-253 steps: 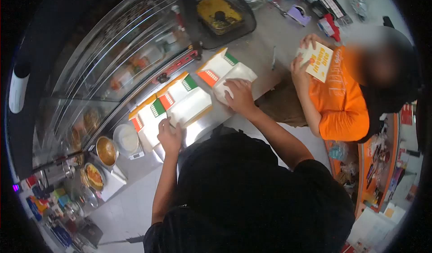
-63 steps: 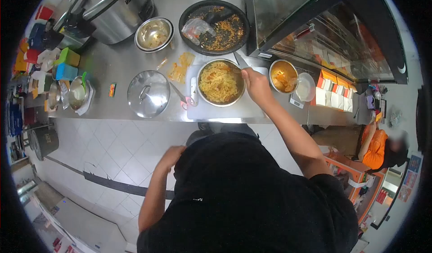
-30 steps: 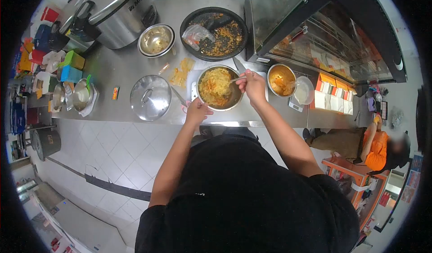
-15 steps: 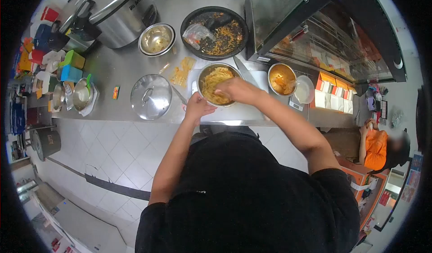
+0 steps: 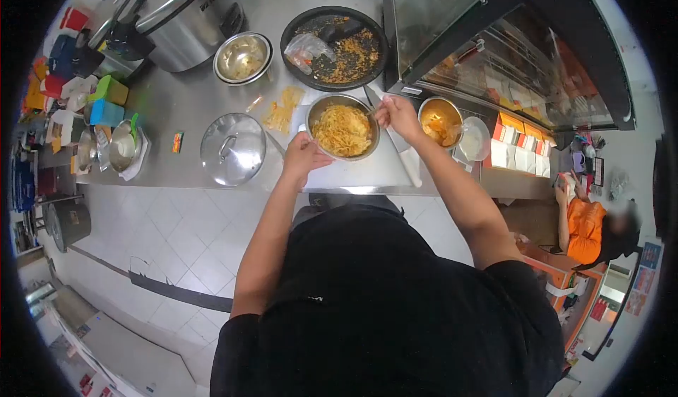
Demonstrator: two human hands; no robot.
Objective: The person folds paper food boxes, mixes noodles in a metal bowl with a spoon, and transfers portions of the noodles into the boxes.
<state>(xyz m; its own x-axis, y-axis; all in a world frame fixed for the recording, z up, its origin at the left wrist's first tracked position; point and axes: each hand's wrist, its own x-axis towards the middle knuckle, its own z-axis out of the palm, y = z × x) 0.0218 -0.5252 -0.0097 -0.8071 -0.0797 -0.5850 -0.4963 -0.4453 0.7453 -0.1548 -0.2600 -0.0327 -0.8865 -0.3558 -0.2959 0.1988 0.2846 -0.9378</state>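
Note:
A metal bowl (image 5: 376,145) of yellow, shredded, noodle-like food (image 5: 341,130) stands over a white cutting board (image 5: 339,177). My left hand (image 5: 305,157) grips the bowl's lower left side, its fingers against the wall. At the right rim, my right hand (image 5: 397,118) is closed in a pinch around a thin utensil, whose tip reaches over the food; its kind is too small to make out. Under that hand lies a broad-bladed knife with a pale handle (image 5: 410,166). To the right is a smaller bowl (image 5: 439,106) with orange food.
A round black pan (image 5: 335,79) with browned crumbs and a plastic bag sits behind. Leftward are a glass lid (image 5: 233,148), nested metal bowls (image 5: 243,58) and a large steel pot (image 5: 185,33). A glass display case (image 5: 522,65) stands right. Another person in orange (image 5: 586,231) is farther right.
My right hand has come up out of the food to the bowl's right rim, now with the thin utensil showing. My left hand stays on the bowl's left side.

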